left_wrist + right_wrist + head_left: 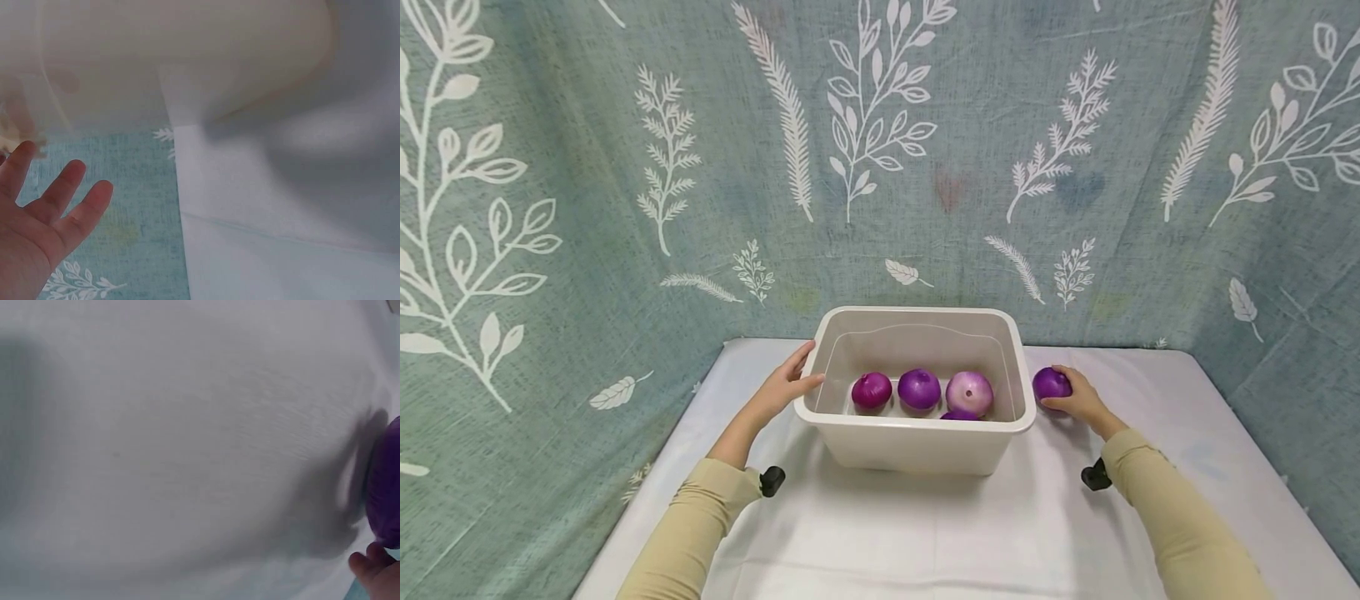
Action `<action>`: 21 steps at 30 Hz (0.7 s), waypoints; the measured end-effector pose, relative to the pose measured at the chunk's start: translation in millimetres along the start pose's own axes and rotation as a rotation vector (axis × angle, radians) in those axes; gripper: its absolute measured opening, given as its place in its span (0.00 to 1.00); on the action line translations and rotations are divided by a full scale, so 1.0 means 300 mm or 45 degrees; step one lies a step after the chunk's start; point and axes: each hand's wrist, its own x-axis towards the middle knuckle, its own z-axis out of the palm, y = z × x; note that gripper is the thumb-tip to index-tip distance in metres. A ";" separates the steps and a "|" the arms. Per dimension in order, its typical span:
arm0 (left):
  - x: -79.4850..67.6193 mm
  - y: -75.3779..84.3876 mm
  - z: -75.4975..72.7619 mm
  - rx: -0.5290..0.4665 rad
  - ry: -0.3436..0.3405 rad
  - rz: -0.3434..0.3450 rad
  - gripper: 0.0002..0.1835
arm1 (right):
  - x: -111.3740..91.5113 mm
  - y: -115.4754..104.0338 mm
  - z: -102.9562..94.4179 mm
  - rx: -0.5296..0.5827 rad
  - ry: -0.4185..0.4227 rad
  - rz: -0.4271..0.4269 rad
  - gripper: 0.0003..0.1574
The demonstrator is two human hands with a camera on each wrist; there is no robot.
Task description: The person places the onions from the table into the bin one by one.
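A white plastic bin (917,446) stands on the table with several red onions inside. Among them are a magenta onion (872,390), a purple onion (919,389) and a paler pink-purple one (969,393); another is mostly hidden behind the front wall. My left hand (786,385) is at the bin's left side, fingers spread and straight in the left wrist view, close to the wall. To the right of the bin, my right hand (1078,398) grips a dark purple onion (1049,386) between thumb and fingers, low over the table; only its edge shows in the right wrist view.
A white cloth covers the table (880,533). Behind it and along both sides hangs a blue-green curtain (925,267) with white leaf prints. A small black device (771,481) sits at the left wrist, and another black device (1096,476) at the right.
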 end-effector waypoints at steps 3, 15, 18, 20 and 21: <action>-0.001 -0.001 0.001 -0.006 0.002 0.007 0.39 | 0.001 0.011 0.012 0.029 0.037 -0.017 0.47; 0.004 -0.008 0.000 -0.053 -0.041 0.057 0.38 | -0.012 0.006 -0.004 -0.009 0.029 0.004 0.46; 0.003 -0.007 0.001 -0.049 -0.037 0.048 0.38 | -0.016 -0.007 -0.019 0.004 0.016 0.022 0.47; 0.003 -0.006 0.001 -0.046 -0.035 0.048 0.38 | -0.017 -0.011 -0.031 0.009 0.016 0.035 0.46; 0.003 -0.006 0.001 -0.045 -0.035 0.050 0.38 | -0.016 -0.012 -0.036 0.005 0.015 0.031 0.46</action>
